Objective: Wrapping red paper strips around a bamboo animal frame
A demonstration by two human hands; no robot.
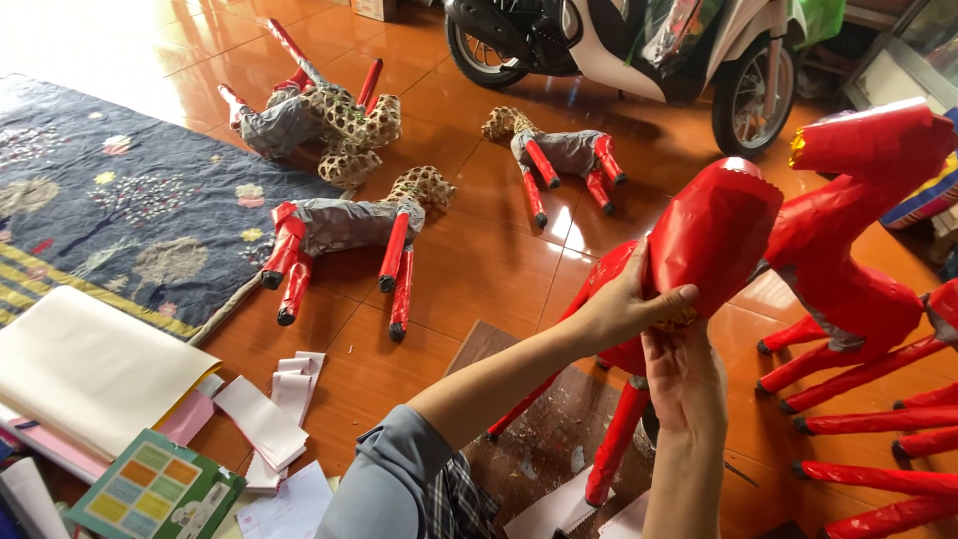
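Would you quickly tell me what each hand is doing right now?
Left hand: closed on the red paper horse's head.
Right hand: touching the horse's head from below; whether it grips cannot be told.

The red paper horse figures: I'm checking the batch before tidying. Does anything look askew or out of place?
Three unfinished woven-bamboo horse figures with grey paper bodies and red legs lie tipped over on the tiled floor: one at the patterned rug's edge, one partly on it, one near the scooter.

A single head-worn camera looks steeply down and forward over the person's arms at a tiled floor. The near ground sits close under the lens; the view reaches as far as a parked scooter at the top edge.
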